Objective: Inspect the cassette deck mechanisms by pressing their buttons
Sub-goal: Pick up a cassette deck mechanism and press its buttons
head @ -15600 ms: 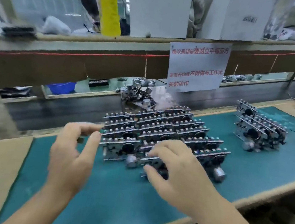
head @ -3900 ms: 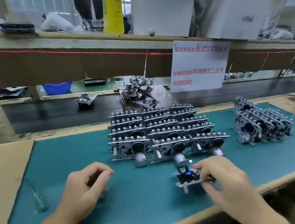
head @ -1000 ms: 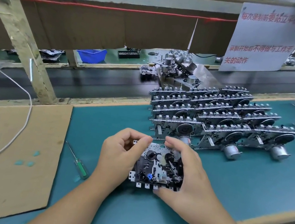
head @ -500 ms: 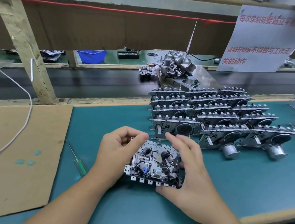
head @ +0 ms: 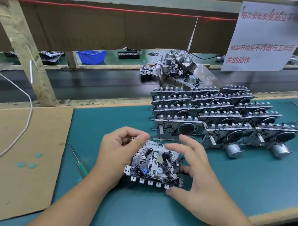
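One mech [head: 155, 165] btwn both hands' fingers [head: 175, 147], prob.

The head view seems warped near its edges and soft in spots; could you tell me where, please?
Head view: the wide lens bends the wooden post and bench rail; the held cassette deck mechanism and both hands, left hand and right hand, are sharp; the paper sign has smeared top characters; the lighting is even, with soft shadows.

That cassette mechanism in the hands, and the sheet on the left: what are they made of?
The cassette mechanism looks like stamped bare metal, bright and shiny at its tabs, with black parts that are probably plastic. The sheet looks like brown cardboard: matte, with a cut edge.
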Demonstrator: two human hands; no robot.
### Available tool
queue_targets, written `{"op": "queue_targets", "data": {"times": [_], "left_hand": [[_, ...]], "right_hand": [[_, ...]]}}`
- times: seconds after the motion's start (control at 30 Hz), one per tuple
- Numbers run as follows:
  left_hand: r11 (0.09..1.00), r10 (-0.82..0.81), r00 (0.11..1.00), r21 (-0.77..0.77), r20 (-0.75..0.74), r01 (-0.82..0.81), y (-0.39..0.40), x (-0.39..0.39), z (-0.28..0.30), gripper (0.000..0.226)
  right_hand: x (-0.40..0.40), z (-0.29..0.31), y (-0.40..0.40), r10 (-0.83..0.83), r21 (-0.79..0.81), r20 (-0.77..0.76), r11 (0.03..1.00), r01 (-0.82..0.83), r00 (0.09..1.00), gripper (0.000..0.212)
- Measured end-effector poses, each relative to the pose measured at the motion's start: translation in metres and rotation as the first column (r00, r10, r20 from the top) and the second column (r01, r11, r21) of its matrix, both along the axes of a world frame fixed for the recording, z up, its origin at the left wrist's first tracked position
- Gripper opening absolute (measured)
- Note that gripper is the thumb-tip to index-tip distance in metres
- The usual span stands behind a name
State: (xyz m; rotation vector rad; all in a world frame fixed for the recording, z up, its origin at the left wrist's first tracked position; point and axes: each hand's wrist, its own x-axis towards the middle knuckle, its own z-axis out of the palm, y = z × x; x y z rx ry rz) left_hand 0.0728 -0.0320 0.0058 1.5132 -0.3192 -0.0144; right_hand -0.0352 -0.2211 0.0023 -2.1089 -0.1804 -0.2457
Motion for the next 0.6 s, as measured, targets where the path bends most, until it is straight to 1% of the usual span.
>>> {"op": "queue_targets", "data": {"times": [0.07, 0.1, 0.2, 0.23, 0.27, 0.33, 0.37, 0.47, 0.5, 0.53, 0.6], "left_hand": [[1.000, -0.004, 1.000, -0.005, -0.008, 0.004, 0.000, 0.000, 0.001, 0.027], [1.000, -0.007, 1.000, -0.012, -0.011, 0.007, 0.001, 0.001, 0.001, 0.027], [1.000, -0.012, 1.000, -0.009, -0.005, 0.012, 0.001, 0.002, 0.001, 0.024], [1.000, -0.019, 1.000, -0.006, -0.015, 0.019, 0.000, 0.002, 0.002, 0.022], [1.000, -0.029, 0.999, -0.006, -0.038, 0.029, 0.000, 0.002, 0.003, 0.019], [0.997, -0.083, 0.989, -0.017, -0.125, 0.082, 0.002, 0.003, 0.007, 0.017], [0.992, -0.126, 0.977, -0.011, -0.172, 0.126, 0.004, 0.003, 0.010, 0.019], [0.956, -0.281, 0.917, 0.002, -0.282, 0.294, 0.008, -0.003, 0.013, 0.017], [0.949, -0.297, 0.904, 0.012, -0.307, 0.316, 0.009, -0.007, 0.013, 0.020], [0.952, -0.280, 0.904, 0.027, -0.322, 0.305, 0.007, -0.010, 0.013, 0.024], [0.962, -0.211, 0.935, 0.107, -0.287, 0.250, 0.004, -0.012, 0.010, 0.031]], "right_hand": [[0.001, -0.003, 0.000, 0.026, 0.016, 0.000, 1.000, -0.026, 1.000, 0.088], [0.001, -0.003, -0.001, 0.031, 0.031, 0.005, 0.999, -0.031, 0.999, 0.084], [0.001, -0.004, 0.000, -0.026, 0.118, 0.032, 0.993, 0.022, 0.999, 0.059], [0.002, -0.004, 0.001, -0.046, 0.133, 0.030, 0.990, 0.041, 0.999, 0.057], [0.002, -0.004, 0.002, -0.061, 0.131, 0.029, 0.990, 0.057, 0.998, 0.061], [0.002, -0.003, 0.003, -0.072, 0.101, 0.031, 0.993, 0.068, 0.997, 0.075], [0.002, -0.001, 0.004, -0.072, 0.078, 0.032, 0.995, 0.069, 0.997, 0.078], [0.002, 0.001, 0.007, -0.116, -0.027, 0.028, 0.993, 0.117, 0.993, 0.065], [0.002, 0.000, 0.008, -0.133, -0.063, 0.028, 0.989, 0.134, 0.991, 0.063], [0.002, 0.000, 0.009, -0.140, -0.095, 0.036, 0.985, 0.142, 0.990, 0.062], [0.002, 0.000, 0.011, -0.126, -0.150, 0.060, 0.980, 0.133, 0.990, 0.066]]}}
